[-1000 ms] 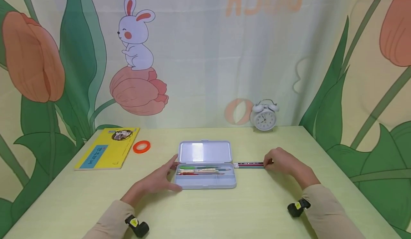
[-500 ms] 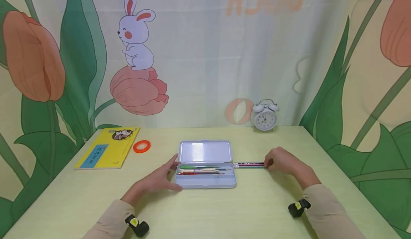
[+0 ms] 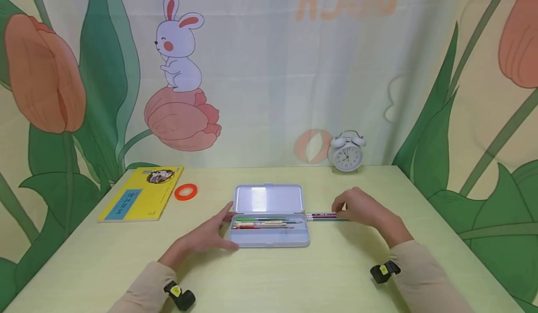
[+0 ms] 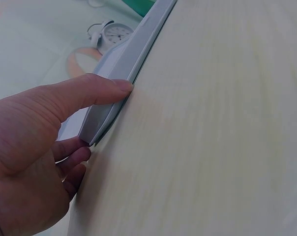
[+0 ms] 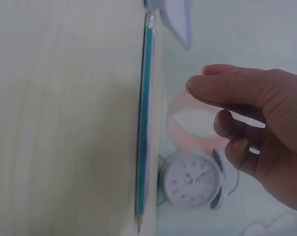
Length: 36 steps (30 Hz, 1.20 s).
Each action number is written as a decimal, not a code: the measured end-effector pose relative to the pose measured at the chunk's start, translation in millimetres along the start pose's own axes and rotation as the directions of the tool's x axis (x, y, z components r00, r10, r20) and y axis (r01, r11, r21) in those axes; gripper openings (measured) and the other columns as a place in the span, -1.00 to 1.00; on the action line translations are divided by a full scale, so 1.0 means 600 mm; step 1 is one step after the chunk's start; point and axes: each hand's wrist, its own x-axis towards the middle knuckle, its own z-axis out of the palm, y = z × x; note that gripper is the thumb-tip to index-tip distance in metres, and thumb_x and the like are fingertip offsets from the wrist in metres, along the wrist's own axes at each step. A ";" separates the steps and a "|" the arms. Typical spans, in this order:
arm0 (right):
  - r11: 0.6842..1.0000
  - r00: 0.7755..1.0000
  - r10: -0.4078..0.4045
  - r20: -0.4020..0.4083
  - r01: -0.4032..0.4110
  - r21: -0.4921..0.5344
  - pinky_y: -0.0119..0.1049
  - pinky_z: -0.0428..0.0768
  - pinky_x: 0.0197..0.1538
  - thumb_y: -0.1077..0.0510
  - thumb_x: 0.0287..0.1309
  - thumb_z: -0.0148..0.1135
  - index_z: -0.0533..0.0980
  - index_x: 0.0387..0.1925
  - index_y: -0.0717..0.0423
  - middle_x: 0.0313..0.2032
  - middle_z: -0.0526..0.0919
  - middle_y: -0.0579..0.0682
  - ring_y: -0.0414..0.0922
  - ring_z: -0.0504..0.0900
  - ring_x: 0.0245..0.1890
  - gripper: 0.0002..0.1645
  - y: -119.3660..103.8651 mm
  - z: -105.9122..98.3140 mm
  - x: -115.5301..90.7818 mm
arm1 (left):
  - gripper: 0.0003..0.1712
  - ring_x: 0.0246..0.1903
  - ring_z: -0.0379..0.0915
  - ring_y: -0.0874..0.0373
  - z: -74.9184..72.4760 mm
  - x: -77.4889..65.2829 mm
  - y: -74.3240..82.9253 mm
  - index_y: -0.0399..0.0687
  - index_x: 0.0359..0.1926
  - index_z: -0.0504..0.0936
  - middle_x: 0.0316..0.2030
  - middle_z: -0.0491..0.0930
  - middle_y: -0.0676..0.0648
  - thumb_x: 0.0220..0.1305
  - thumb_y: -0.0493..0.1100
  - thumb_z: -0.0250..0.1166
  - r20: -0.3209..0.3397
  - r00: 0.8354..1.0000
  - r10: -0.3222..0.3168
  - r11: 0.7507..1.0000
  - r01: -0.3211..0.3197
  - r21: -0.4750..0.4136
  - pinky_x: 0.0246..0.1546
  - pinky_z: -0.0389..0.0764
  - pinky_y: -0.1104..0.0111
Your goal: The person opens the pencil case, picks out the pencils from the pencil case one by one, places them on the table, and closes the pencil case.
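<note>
An opened white pencil case [image 3: 295, 237] lies mid-table, with several pens and pencils [image 3: 262, 223] in its back compartment. My left hand [image 3: 203, 235] holds the case's left end; in the left wrist view the thumb [image 4: 102, 90] presses its front wall while other fingers curl at the end. A few pencils [image 3: 321, 216] lie side by side just right of the case. Over their right part is my right hand [image 3: 362, 205]. The right wrist view shows that hand's fingers loosely bent, apart from the teal pencil [image 5: 145, 118], holding nothing.
A yellow book [image 3: 140, 196] lies at the left, with an orange tape roll [image 3: 186, 192] beside it. At the back right stands a white alarm clock [image 3: 347, 156]. A printed curtain [image 3: 260, 70] hangs behind the table [image 3: 269, 275].
My right hand has let go of the pencils' right ends and moved slightly left and up over them. The left hand and case stay in place.
</note>
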 end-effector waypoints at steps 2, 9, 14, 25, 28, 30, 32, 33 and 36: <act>1.000 1.000 0.001 0.001 -0.001 0.000 -0.33 0.63 -0.28 0.37 0.09 0.41 0.74 -0.35 0.12 -0.40 0.70 -0.17 -0.23 0.58 -0.41 -0.88 -0.018 0.001 0.011 | 0.40 0.35 0.15 -0.08 0.000 0.001 -0.001 0.08 0.61 -0.18 0.32 0.33 -0.07 -0.04 -0.08 0.63 0.001 1.000 0.003 1.000 -0.003 0.001 0.42 0.08 -0.13; 0.993 0.993 -0.114 -0.019 0.113 -0.012 -0.37 0.62 -0.31 0.39 0.07 0.39 0.74 -0.36 0.16 -0.42 0.72 -0.15 -0.27 0.59 -0.44 -0.88 -0.075 0.015 0.053 | 0.39 0.34 0.14 -0.07 0.002 0.003 0.000 0.14 0.61 -0.15 0.31 0.33 -0.06 -0.04 -0.07 0.63 0.001 1.000 0.002 1.000 -0.002 -0.009 0.41 0.07 -0.14; 0.993 0.993 -0.116 0.005 0.116 -0.032 -0.38 0.63 -0.26 0.37 0.09 0.41 0.75 -0.35 0.15 -0.42 0.72 -0.16 -0.29 0.59 -0.42 -0.89 -0.107 0.024 0.079 | 0.39 0.34 0.13 -0.04 0.001 0.005 0.000 0.16 0.61 -0.14 0.30 0.33 -0.05 -0.05 -0.06 0.64 -0.012 1.000 -0.017 1.000 0.017 0.002 0.42 0.08 -0.13; 0.997 0.996 -0.075 0.041 0.075 -0.008 -0.35 0.64 -0.22 0.38 0.10 0.39 0.75 -0.34 0.13 -0.41 0.72 -0.11 -0.25 0.59 -0.41 -0.87 -0.130 0.058 0.113 | 0.39 0.35 0.12 -0.06 0.001 0.002 0.004 0.11 0.61 -0.17 0.32 0.31 -0.07 -0.03 -0.08 0.63 -0.003 1.000 -0.019 1.000 0.019 -0.002 0.42 0.05 -0.14; 0.998 0.997 -0.056 0.047 0.055 0.030 -0.34 0.65 -0.21 0.40 0.10 0.39 0.75 -0.33 0.14 -0.38 0.73 -0.05 -0.24 0.59 -0.40 -0.85 -0.130 0.069 0.121 | 0.40 0.34 0.13 -0.06 0.000 0.001 0.002 0.11 0.61 -0.19 0.30 0.33 -0.07 -0.03 -0.10 0.63 0.004 1.000 -0.011 1.000 0.011 -0.005 0.42 0.06 -0.13; 0.998 0.997 -0.049 0.052 0.046 0.053 -0.33 0.65 -0.20 0.40 0.10 0.39 0.75 -0.32 0.15 -0.37 0.74 -0.02 -0.23 0.58 -0.40 -0.85 -0.131 0.074 0.125 | 0.40 0.34 0.13 -0.06 0.000 0.001 0.001 0.11 0.61 -0.19 0.30 0.33 -0.07 -0.03 -0.10 0.62 0.006 1.000 -0.011 1.000 0.011 -0.003 0.42 0.06 -0.13; 0.997 0.997 -0.051 0.050 0.048 0.060 -0.33 0.66 -0.19 0.41 0.08 0.40 0.75 -0.31 0.15 -0.35 0.74 -0.01 -0.22 0.59 -0.39 -0.84 -0.134 0.077 0.128 | 0.41 0.33 0.13 -0.07 0.000 0.001 0.001 0.10 0.61 -0.20 0.31 0.33 -0.07 -0.03 -0.09 0.63 0.005 1.000 -0.010 1.000 0.010 0.004 0.42 0.06 -0.14; 0.997 0.997 -0.051 0.051 0.048 0.059 -0.33 0.66 -0.19 0.41 0.08 0.41 0.75 -0.30 0.16 -0.35 0.74 -0.01 -0.22 0.59 -0.39 -0.84 -0.135 0.078 0.130 | 0.41 0.33 0.13 -0.06 0.000 0.000 0.000 0.10 0.61 -0.19 0.31 0.33 -0.07 -0.03 -0.09 0.63 0.001 1.000 -0.011 1.000 0.011 0.007 0.42 0.05 -0.13; 0.998 0.997 -0.038 0.061 0.035 0.049 -0.33 0.66 -0.19 0.42 0.08 0.40 0.74 -0.29 0.17 -0.34 0.74 -0.01 -0.22 0.60 -0.39 -0.83 -0.137 0.082 0.133 | 0.39 0.33 0.13 -0.06 -0.001 0.000 0.000 0.10 0.61 -0.18 0.31 0.32 -0.07 -0.02 -0.09 0.62 0.000 1.000 -0.011 1.000 0.011 0.008 0.43 0.03 -0.13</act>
